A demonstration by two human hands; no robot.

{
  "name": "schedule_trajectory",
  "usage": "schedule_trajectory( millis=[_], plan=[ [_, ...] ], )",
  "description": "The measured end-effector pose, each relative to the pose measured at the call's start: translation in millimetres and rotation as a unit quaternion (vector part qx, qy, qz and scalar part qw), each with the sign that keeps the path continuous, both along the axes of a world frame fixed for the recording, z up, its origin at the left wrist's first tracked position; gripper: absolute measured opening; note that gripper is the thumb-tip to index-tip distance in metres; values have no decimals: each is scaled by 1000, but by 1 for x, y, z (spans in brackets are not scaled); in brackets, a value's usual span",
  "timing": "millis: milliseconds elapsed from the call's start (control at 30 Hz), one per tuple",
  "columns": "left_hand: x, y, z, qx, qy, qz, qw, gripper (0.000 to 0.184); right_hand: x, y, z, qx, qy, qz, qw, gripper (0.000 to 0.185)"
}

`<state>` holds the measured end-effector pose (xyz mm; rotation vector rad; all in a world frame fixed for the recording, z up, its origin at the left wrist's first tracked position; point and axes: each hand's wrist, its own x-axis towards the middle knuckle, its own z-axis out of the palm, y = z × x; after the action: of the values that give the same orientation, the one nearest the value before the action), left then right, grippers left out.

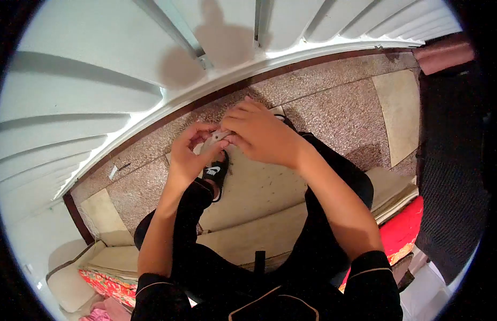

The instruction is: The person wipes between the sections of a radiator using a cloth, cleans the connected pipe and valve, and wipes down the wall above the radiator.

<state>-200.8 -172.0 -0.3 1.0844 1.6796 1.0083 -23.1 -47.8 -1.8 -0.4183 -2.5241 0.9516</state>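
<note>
Holds a small pale piece [215, 138] between the half-curled left hand [188, 152] and nearly closed right hand [255, 132] — upper middle of the frame, above a black sandal [214, 172].

We seem to be in a home: beige fabric [114, 258] beside red floral cloth [105, 283], a black open sandal [216, 174] on a foot [217, 189], a speckled floor [334, 115] below.

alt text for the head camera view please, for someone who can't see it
A person's left hand and right hand hold a small pale object together. Around them are black trousers, a black sandal, speckled floor and white ridged panels.
</note>
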Motion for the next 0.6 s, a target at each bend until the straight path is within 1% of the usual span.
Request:
schedule_trajectory(
  millis=[33,67,133,167,233,267,333,367,400,433,467,500,533,567,600],
  plan=[
    [-1,1,0,-71,-3,12,997,29,1,2,-1,-36,-34,2,999,16],
    [-1,3,1,-73,0,11,997,29,3,4,-1,-37,-32,0,999,16],
    [0,5,4,6,-36,30,999,16,6,8,0,-104,-100,-13,989,29],
    [0,7,8,4,-33,29,999,16,8,10,-2,-105,-97,-14,990,29],
    [-3,12,14,77,2,69,995,14,16,18,-7,-106,-52,2,993,30],
    [-9,12,12,75,5,72,995,14,20,22,-11,-109,-49,5,993,30],
    [-24,13,13,105,-47,198,973,13,24,30,-17,-130,-95,-19,987,33],
    [-30,10,18,103,-12,183,978,11,23,31,-18,-131,-90,-13,987,33],
    [-36,9,18,103,-6,189,977,11,19,33,-10,-158,-68,-45,984,29],
    [-41,8,15,126,22,153,980,10,13,34,0,-185,-47,-77,979,26],
    [-45,5,14,149,50,116,981,10,5,32,13,-185,-44,-68,979,26],
    [-43,3,19,128,19,109,986,13,-2,27,27,-225,-22,-117,967,24],
    [-41,2,17,128,22,116,985,13,-9,22,34,-266,-2,-165,950,26],
    [-38,3,11,119,9,110,987,14,-16,18,35,-267,-2,-157,951,26],
    [-36,5,8,110,-5,102,989,16,-23,14,35,-183,45,-175,966,25]
  ],
)
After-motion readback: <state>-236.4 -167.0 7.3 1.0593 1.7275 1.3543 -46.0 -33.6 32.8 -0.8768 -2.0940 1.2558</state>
